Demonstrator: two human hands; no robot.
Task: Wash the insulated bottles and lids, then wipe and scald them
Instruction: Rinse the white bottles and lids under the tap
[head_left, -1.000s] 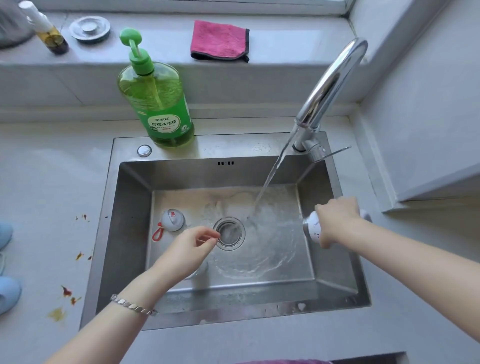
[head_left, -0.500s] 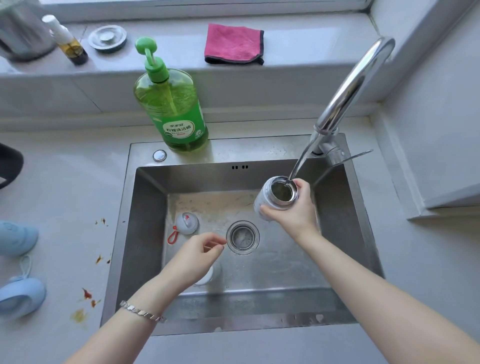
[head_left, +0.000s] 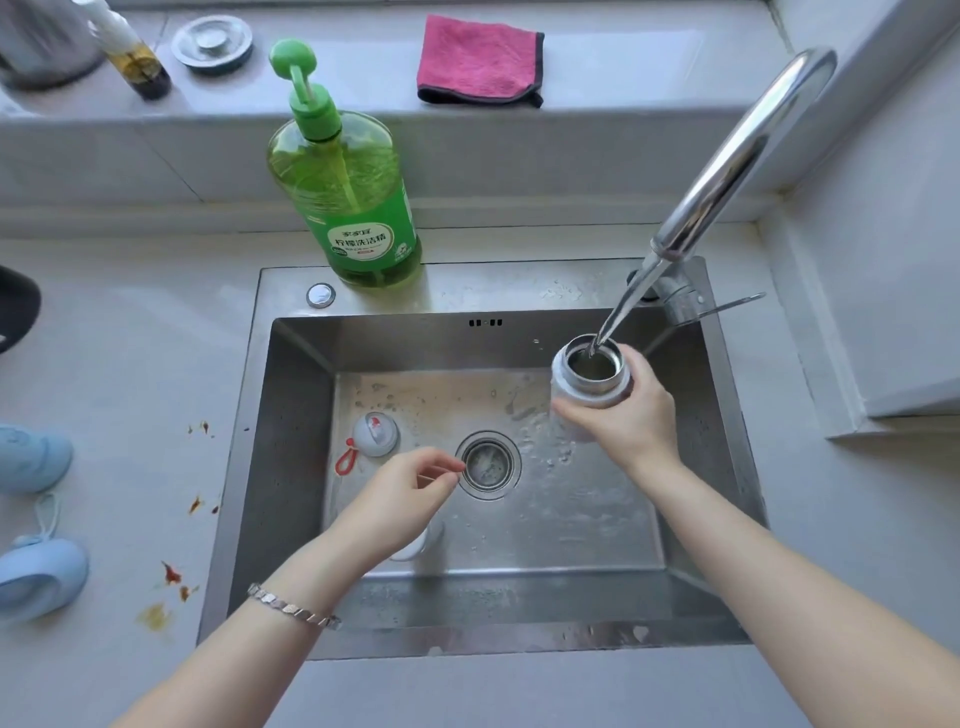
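Steel bottle upright, gripped by my right hand under the tap — water running in. My left hand hangs loosely curled over the sink, holding nothing. Early, I'd judge: lid waits by the drain — wiping and scalding remain.

A white rounded object on the stainless-steel sink floor is mostly hidden under the left hand; whether its fingers pinch anything is too small to tell. The right hand hides the white insulated bottle's lower body.
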